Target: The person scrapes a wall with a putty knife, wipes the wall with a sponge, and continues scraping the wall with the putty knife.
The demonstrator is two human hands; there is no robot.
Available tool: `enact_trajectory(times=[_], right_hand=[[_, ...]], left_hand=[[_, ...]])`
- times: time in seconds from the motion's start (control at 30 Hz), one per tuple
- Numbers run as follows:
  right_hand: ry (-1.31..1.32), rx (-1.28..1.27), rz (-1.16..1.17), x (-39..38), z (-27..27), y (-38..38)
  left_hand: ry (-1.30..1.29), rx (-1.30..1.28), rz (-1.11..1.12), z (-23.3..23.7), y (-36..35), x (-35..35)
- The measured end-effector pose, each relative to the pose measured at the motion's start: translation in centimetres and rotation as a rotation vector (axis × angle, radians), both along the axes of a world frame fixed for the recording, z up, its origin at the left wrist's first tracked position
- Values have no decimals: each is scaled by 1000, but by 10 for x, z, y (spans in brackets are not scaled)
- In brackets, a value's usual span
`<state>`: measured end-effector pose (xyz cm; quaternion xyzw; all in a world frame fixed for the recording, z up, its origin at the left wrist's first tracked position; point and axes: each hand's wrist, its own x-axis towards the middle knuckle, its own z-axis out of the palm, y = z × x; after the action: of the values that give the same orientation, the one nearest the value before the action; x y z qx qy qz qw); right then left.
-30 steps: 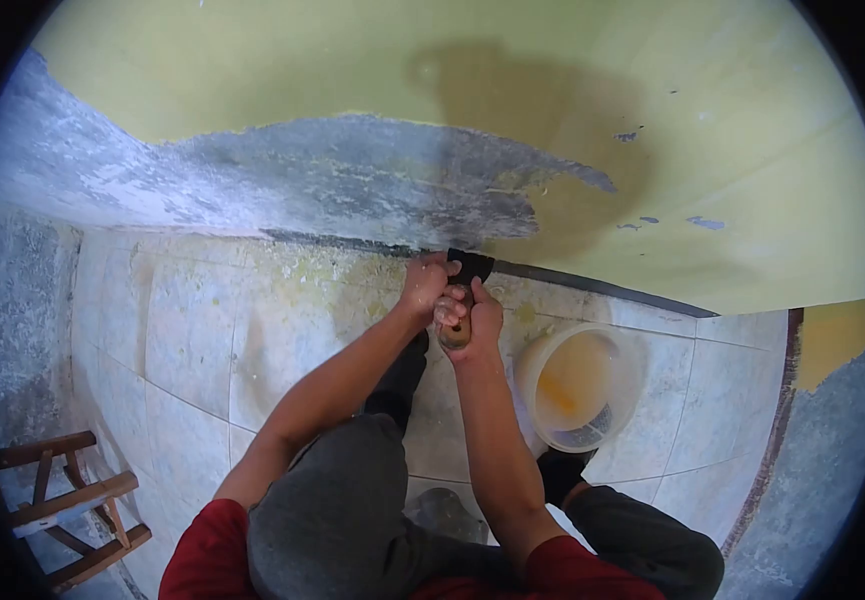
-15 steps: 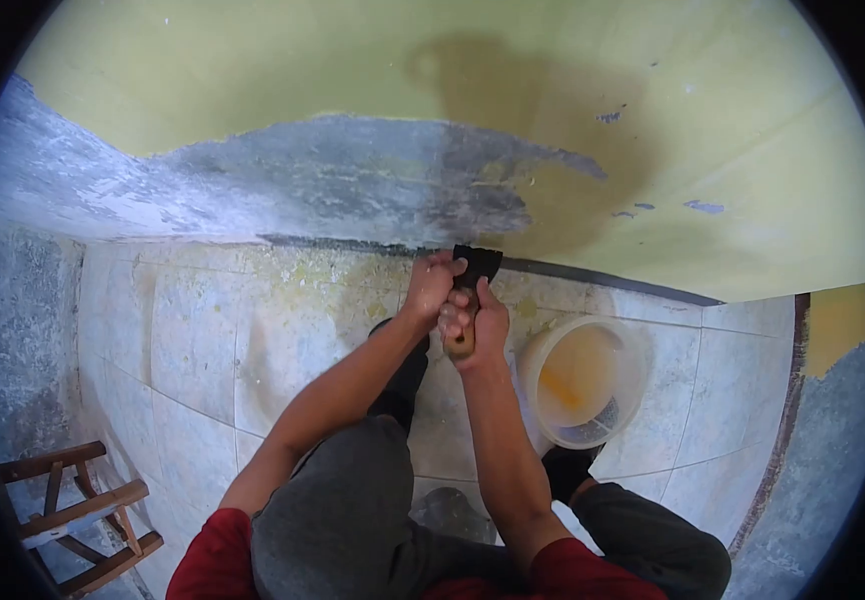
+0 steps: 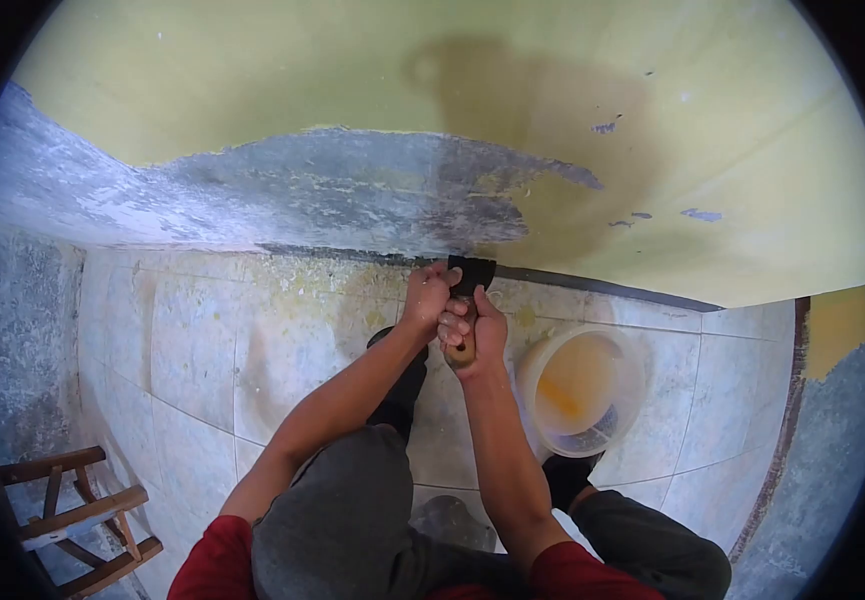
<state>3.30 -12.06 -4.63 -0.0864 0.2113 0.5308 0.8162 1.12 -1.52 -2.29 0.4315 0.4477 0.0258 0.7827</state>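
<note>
Wood-handled scraper [image 3: 474, 272] | left hand [image 3: 426, 295], right hand [image 3: 479, 328]: my fingers wrapped tight to push hard | blade on wall [image 3: 352, 190], 12 o'clock

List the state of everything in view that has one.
Scraper: gripped in both hands, blade at the wall's base.
Left hand: shut on scraper.
Right hand: shut on scraper.
Wall: yellow paint partly stripped.
Bucket: upright, yellowish liquid inside.
Wooden stool: standing, untouched.
</note>
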Motion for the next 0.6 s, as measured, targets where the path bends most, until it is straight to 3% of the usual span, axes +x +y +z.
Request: enact_trajectory(times=[0.07,0.2,0.3,0.37,0.47,0.6], right_hand=[[23,-43,1,-4,-21,-1],[-49,-23,2,1,2,-2],[-56,-47,37,-1,-13,-7],[-69,-63,3,2,12,-10],[-58,-95,4,0,3,-16],[-77,-127,-26,7,24,-17]], left_hand=[[18,-17,-7,-3,-10,-13],[8,7,18,-2,-1,2],[14,-6,16,2,-11,-1],[-142,26,52,-24,-14,3],[-81,17,4,-2,-18,3],[-172,-2,28,-13,-17,10]])
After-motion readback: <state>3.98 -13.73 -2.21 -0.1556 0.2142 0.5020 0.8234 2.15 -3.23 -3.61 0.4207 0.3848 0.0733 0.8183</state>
